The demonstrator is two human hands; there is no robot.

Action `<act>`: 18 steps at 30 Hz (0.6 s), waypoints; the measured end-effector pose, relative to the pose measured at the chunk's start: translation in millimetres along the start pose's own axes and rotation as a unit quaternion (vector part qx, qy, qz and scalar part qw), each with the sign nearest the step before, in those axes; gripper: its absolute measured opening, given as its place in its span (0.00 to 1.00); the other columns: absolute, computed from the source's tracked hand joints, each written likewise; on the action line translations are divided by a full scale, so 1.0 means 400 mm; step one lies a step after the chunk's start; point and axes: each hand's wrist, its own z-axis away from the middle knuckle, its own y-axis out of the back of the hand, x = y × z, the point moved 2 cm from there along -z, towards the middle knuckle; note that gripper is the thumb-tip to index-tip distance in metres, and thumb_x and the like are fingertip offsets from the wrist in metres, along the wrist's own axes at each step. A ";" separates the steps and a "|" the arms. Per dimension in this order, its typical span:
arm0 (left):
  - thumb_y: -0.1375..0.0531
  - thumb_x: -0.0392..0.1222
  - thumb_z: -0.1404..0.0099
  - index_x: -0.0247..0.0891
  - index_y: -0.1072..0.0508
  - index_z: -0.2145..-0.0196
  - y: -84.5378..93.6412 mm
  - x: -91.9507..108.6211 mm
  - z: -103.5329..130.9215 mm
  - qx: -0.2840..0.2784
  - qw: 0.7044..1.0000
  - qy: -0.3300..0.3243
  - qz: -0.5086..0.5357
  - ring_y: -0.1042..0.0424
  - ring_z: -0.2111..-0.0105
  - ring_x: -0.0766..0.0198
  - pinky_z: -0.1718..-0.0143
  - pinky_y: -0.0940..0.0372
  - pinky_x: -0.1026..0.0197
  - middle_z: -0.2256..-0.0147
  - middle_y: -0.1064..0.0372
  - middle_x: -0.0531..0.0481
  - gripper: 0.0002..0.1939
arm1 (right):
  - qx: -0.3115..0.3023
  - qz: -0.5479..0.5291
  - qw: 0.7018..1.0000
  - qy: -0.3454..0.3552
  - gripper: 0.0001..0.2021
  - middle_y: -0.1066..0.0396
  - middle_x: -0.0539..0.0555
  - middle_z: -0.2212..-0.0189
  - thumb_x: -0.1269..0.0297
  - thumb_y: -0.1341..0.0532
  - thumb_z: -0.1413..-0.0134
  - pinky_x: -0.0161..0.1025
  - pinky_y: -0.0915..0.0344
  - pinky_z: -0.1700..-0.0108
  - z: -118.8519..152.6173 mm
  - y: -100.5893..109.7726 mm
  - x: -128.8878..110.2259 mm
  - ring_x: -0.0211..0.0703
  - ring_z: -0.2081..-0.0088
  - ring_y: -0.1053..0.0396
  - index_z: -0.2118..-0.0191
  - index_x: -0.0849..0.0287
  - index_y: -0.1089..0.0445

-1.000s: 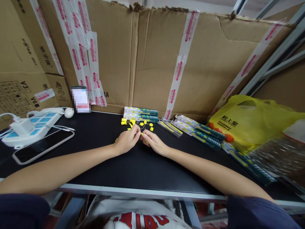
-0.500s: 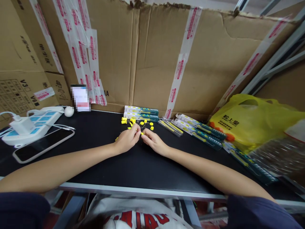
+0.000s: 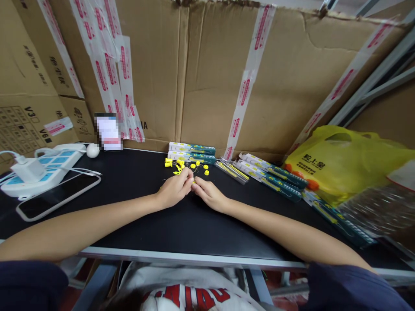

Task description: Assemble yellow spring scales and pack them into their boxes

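Nearside of the yellow caps (image 3: 206, 172), the right hand's (image 3: 210, 192) pinched grip should steady the yellow piece (image 3: 194, 182) squarely toward the left hand (image 3: 174, 189), closed on what I cannot tell

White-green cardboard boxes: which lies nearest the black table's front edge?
The white-green cardboard box at far right, beside the translucent yellow plastic bag; the other white-green boxes lie farther back.

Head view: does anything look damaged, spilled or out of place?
The tall brown cardboard panel behind the black table has a ragged top edge, as if torn. Small yellow pieces lie scattered beyond both bare hands, though that may be normal. Nothing looks spilled.
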 end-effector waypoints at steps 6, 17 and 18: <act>0.56 0.44 0.29 0.41 0.45 0.64 0.000 -0.005 -0.003 0.005 1.000 0.009 -0.007 0.36 0.77 0.65 0.70 0.44 0.63 0.78 0.39 0.58 0.07 | 0.020 -0.033 0.999 -0.010 0.13 0.43 0.47 0.73 0.56 0.54 0.32 0.35 0.45 0.66 0.002 0.009 -0.013 0.35 0.72 0.43 0.68 0.56 0.45; 0.55 0.44 0.30 0.41 0.46 0.64 -0.003 -0.008 -0.004 0.007 0.999 0.026 -0.032 0.37 0.78 0.65 0.71 0.45 0.63 0.78 0.40 0.57 0.06 | 0.052 0.004 0.999 0.010 0.11 0.47 0.44 0.77 0.58 0.50 0.35 0.33 0.47 0.70 0.001 0.008 -0.014 0.33 0.75 0.48 0.69 0.56 0.46; 0.55 0.44 0.30 0.41 0.46 0.64 -0.003 -0.008 -0.004 0.008 0.999 0.026 -0.033 0.37 0.78 0.65 0.71 0.45 0.63 0.78 0.40 0.57 0.05 | 0.056 0.019 0.998 0.009 0.11 0.47 0.44 0.77 0.59 0.50 0.35 0.32 0.48 0.71 0.001 0.007 -0.013 0.33 0.76 0.48 0.69 0.56 0.46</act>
